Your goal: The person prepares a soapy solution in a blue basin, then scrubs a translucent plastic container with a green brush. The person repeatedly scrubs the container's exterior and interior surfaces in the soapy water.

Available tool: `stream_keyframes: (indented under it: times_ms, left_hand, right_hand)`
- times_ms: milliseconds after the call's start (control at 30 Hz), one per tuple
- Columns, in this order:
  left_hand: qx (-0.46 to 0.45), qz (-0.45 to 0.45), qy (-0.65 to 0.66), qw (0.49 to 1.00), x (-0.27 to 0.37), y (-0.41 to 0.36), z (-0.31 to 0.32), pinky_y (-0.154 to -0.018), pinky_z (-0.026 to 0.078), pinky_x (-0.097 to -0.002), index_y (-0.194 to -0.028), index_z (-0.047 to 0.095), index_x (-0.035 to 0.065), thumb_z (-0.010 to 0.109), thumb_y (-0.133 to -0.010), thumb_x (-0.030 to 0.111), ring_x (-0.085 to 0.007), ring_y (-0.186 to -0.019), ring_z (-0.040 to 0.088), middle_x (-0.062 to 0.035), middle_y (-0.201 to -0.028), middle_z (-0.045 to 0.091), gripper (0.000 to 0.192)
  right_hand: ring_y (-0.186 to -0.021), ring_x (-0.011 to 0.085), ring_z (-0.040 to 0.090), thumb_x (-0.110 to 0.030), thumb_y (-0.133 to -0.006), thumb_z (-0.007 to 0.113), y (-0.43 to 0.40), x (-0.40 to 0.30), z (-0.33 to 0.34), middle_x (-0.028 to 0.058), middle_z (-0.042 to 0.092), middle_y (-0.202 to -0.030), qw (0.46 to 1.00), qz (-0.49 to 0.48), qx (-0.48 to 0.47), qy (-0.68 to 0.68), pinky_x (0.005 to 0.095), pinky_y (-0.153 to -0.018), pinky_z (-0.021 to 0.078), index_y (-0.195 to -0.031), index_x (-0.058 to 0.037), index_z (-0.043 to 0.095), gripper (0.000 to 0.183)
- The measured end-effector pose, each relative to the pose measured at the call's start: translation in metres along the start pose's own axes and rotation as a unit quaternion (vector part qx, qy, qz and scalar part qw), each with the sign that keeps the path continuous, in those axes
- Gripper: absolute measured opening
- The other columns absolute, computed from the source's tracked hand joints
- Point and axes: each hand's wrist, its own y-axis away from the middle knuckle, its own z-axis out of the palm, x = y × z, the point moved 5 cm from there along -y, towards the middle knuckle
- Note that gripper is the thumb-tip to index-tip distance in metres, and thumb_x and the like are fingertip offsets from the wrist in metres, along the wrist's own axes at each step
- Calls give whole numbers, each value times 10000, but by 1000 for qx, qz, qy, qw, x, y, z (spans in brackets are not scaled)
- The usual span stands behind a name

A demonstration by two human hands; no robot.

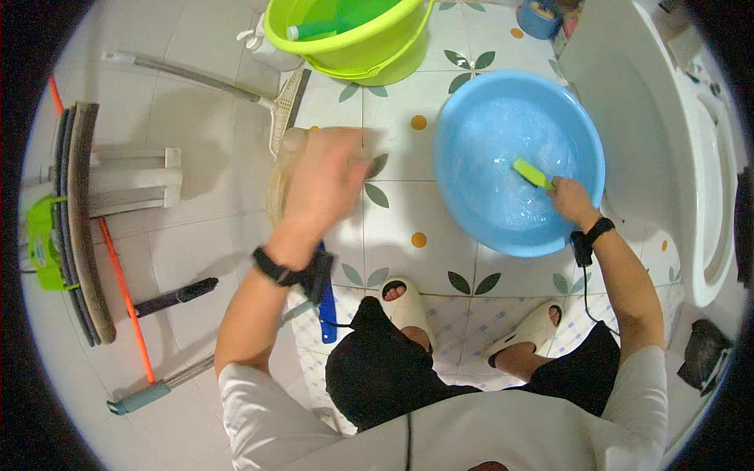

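My right hand (570,201) grips the lime-green handle of a brush (532,173) over a round blue plastic basin (443,176). Cloudy, foamy water (489,141) fills the basin, with ripples around the tool. Any bristles are hidden. On the other side, my left hand (330,173) is blurred, with its fingers curled above the tiled floor. Close behind its wrist side shows a translucent yellowish container (275,191), mostly covered by the hand. Whether the hand touches it cannot be told. Both wrists wear black straps with small devices.
A lime-green bucket (383,65) stands at the top, next to a white pump bottle (268,50). Against the left wall are a squeegee (288,109), a sponge mop head (82,224) and an orange pole (126,306). On the right is a white bathtub or similar fixture (624,135).
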Motion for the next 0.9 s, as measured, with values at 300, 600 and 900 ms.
stream_keyframes:
  times_ms: [300,600,900]
  left_hand:
    - [44,-249,159,954,-125,74,-4,-903,409,-348,-1127,541,-24,657,-802,166,-249,-1081,497,-149,-1168,507,394]
    - [33,-236,391,889,7,-3,-77,-825,436,-262,-1101,574,-13,627,-858,282,-108,-881,562,-37,-970,628,386]
    - [-45,-270,574,772,54,-36,70,-833,427,-271,-1205,500,8,583,-886,328,-147,-956,543,-56,-1092,582,459]
  right_hand:
    - [-830,388,612,-247,-837,533,-1,-15,2,217,633,-881,998,16,9,-61,481,-748,478,-899,-10,615,258]
    - [-818,380,627,-233,-814,534,0,26,2,233,638,-881,989,78,63,-111,468,-729,495,-853,17,626,269]
    - [-839,363,639,-153,-778,488,-14,-4,10,206,652,-890,973,153,90,-149,462,-730,506,-853,-7,648,229]
